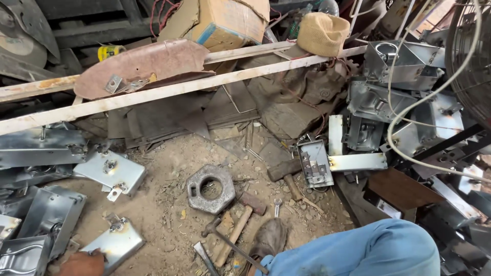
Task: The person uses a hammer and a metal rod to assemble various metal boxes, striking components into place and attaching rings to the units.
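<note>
Neither of my hands shows in the head view. My knee in blue trousers (368, 250) fills the lower right. On the dirt floor lie a heavy grey metal ring block (210, 188), a wooden-handled hammer (244, 221), a second hammer (286, 176) and a small wrench (277, 206). A thin dark metal tool (230, 244) crosses the hammer's handle. A bent galvanised bracket (314, 162) lies by the second hammer.
Galvanised sheet-metal parts are piled at right (404, 66) and at left (110, 171). Two pale angle bars (169, 92) cross the back, with a rusty curved plate (148, 64), a cardboard box (230, 20) and a tan knitted cap (322, 33). A white cable (409, 110) loops at right.
</note>
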